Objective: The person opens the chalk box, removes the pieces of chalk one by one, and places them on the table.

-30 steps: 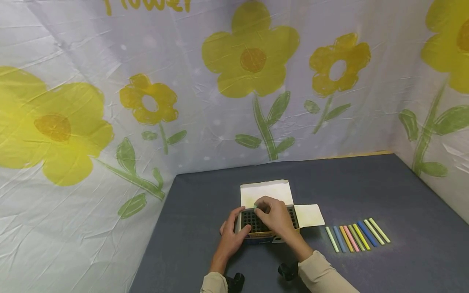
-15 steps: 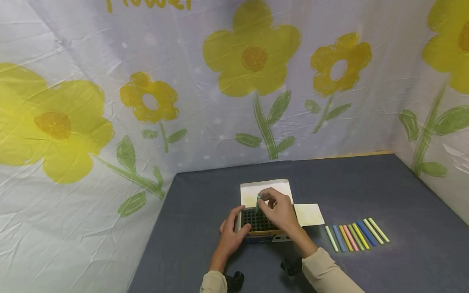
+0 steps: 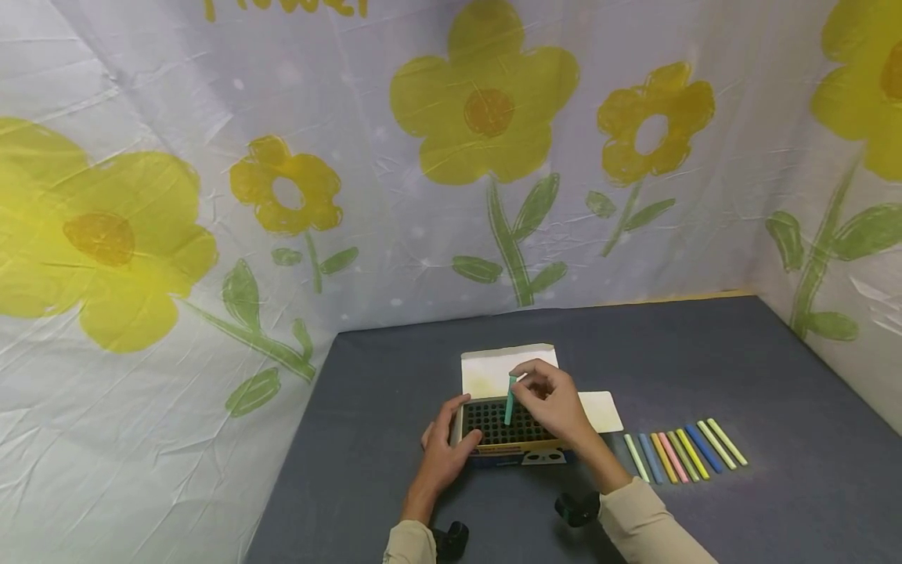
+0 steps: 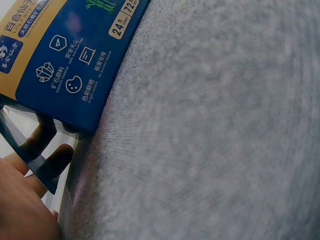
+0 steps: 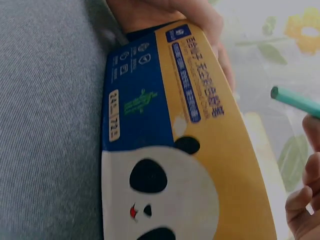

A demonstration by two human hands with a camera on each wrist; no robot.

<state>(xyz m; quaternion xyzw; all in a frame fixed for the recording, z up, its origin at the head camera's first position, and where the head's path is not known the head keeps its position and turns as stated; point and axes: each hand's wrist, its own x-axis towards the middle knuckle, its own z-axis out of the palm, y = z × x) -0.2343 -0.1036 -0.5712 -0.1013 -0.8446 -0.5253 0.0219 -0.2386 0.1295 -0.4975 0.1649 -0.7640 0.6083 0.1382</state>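
A blue-and-yellow chalk box with a panda on its front stands with its lid up, showing rows of dark holes. My left hand grips its left end, thumb at the front edge and fingers along the side. The left wrist view shows part of that hand beside a side flap. Above the holes, my right hand pinches a teal chalk stick by its top, hanging nearly upright. In the right wrist view, the stick appears apart from the box.
Several coloured chalk sticks lie in a slanted row right of the box. The raised lid is behind the holes and a white side flap sticks out rightward. A flower-printed cloth hangs behind the dark table.
My right hand has drawn the teal chalk stick up out of a hole and carried it slightly right. My left hand has stayed on the box.
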